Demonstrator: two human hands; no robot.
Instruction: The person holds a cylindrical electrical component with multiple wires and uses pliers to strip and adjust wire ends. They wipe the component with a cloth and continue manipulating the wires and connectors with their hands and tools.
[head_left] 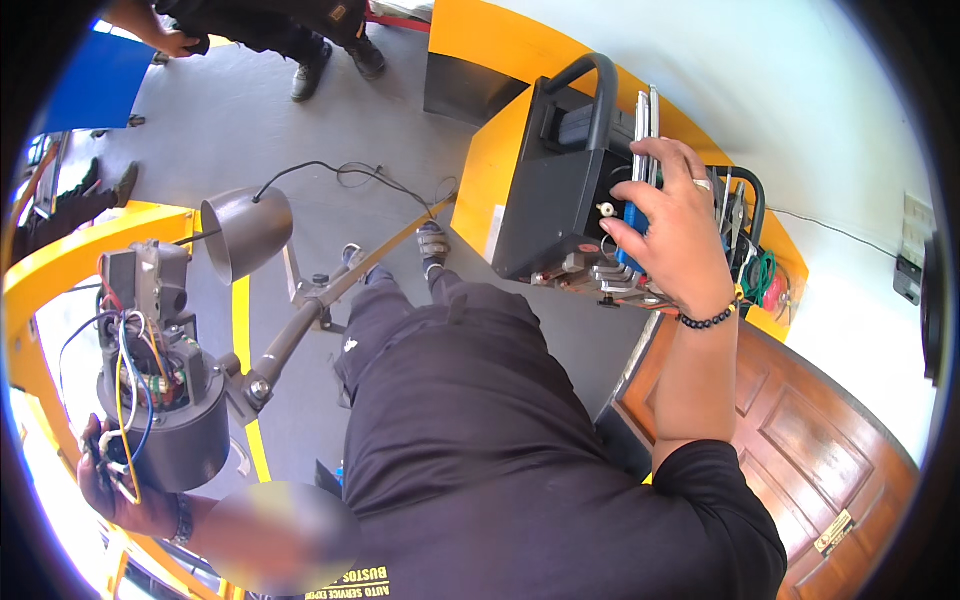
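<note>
At the lower left, my left hand (pixel 135 500) lies against the side of a grey motor unit (pixel 185 445), its fingers stretched out behind loose coloured wires (pixel 128 380). The unit's top is uncovered, showing wiring and inner parts. On the upper right, my right hand (pixel 675 230) reaches over a dark tool rack. Its thumb and fingers curve round a hex key set with a blue holder (pixel 632 218). Long silver keys stick up past the fingers, and bent key ends show below the thumb. My palm hides part of the set.
A grey cylindrical cover (pixel 250 235) hangs by a cable beside a metal arm (pixel 310 305). The yellow and black tool cart (pixel 545 215) holds pliers and green cord (pixel 762 275). A wooden door (pixel 800 430) is at right. Other people's legs (pixel 300 40) show at the top.
</note>
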